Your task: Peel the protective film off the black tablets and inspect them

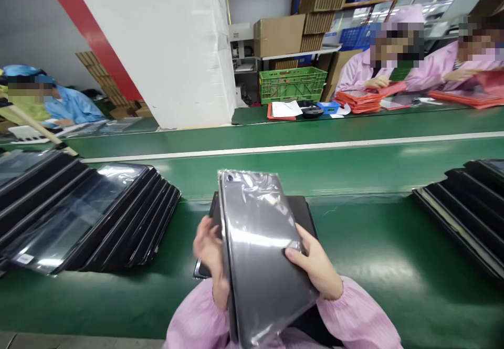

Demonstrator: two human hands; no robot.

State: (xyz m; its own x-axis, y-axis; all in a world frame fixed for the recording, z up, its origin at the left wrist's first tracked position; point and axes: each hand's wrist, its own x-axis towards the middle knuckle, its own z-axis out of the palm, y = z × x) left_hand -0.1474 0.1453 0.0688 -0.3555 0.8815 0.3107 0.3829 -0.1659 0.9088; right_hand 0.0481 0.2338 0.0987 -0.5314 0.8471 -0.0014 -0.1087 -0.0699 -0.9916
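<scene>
Handling a film-wrapped gray case (260,249) above a green worktop (366,244), a worker in pink sleeves (358,309) clamps its side with the right hand (317,265). The left hand (211,249), blurred, fingers loosely parted, is at the opposite edge; contact is unclear. A dark case (305,211) lies behind. Turning or lowering the wrapped piece would likely call for a steady two-sided hold.

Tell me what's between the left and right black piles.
The head view shows the left hand, right hand, plastic-wrapped device, and a black item partly hidden behind it.
</scene>
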